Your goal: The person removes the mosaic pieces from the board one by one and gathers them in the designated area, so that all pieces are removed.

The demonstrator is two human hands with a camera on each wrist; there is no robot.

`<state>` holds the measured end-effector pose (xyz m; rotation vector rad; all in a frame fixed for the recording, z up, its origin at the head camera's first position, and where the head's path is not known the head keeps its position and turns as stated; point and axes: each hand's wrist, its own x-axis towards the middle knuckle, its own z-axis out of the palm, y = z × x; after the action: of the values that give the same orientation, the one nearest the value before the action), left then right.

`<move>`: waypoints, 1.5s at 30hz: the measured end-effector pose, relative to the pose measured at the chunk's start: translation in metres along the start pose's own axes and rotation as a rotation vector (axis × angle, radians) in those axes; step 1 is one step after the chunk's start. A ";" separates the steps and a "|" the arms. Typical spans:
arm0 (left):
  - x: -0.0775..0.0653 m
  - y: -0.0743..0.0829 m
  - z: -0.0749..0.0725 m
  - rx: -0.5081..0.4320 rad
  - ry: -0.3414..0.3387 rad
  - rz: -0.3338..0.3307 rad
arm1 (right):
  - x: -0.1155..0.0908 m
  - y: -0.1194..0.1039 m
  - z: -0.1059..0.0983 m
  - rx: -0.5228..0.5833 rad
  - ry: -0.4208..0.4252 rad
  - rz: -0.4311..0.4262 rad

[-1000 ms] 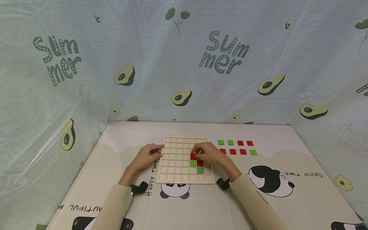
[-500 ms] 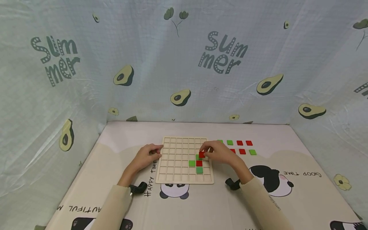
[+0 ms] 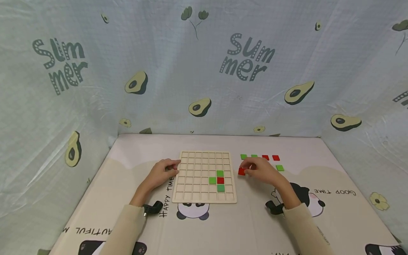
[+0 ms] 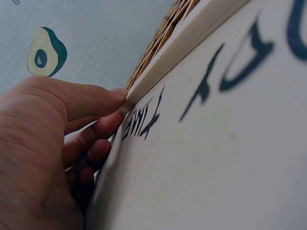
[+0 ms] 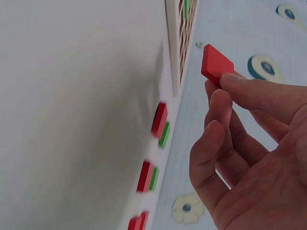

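My right hand (image 3: 262, 171) pinches a red square tile (image 3: 241, 171) between thumb and fingertips, just right of the wooden grid board (image 3: 192, 193). In the right wrist view the red tile (image 5: 218, 64) is tilted, held above the tabletop. On the board sit a red tile (image 3: 220, 180) and three green ones: one behind it (image 3: 220, 173), one to its left (image 3: 212, 180) and one in front (image 3: 220, 188). My left hand (image 3: 162, 174) touches the board's left edge with thumb and index fingertips apart. The left wrist view has the thumb (image 4: 93, 98) against that edge.
Right of the board lie loose tiles in two rows, among them a green tile (image 3: 243, 156), a red tile (image 3: 276, 158) and another green tile (image 3: 279, 168). My right hand covers part of the nearer row. A patterned cloth (image 3: 172, 113) hangs behind the table (image 3: 229, 226).
My right hand has moved right, from over the board to beside it, carrying the red tile. The green tile behind the board's red one has come into view. My left hand stays put.
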<state>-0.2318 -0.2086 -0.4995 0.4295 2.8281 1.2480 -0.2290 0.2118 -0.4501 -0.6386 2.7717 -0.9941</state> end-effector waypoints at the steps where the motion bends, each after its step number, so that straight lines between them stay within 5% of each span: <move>1: 0.000 0.000 0.000 -0.001 0.000 0.000 | -0.002 0.003 -0.001 -0.004 0.001 0.002; 18: 0.000 0.001 -0.001 -0.002 -0.001 0.008 | -0.014 0.030 -0.009 0.065 -0.082 0.054; 45: 0.000 0.000 -0.001 -0.008 -0.007 0.002 | -0.015 0.031 -0.001 0.049 -0.096 0.044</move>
<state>-0.2321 -0.2091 -0.4984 0.4350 2.8166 1.2553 -0.2264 0.2405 -0.4690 -0.5989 2.6583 -0.9920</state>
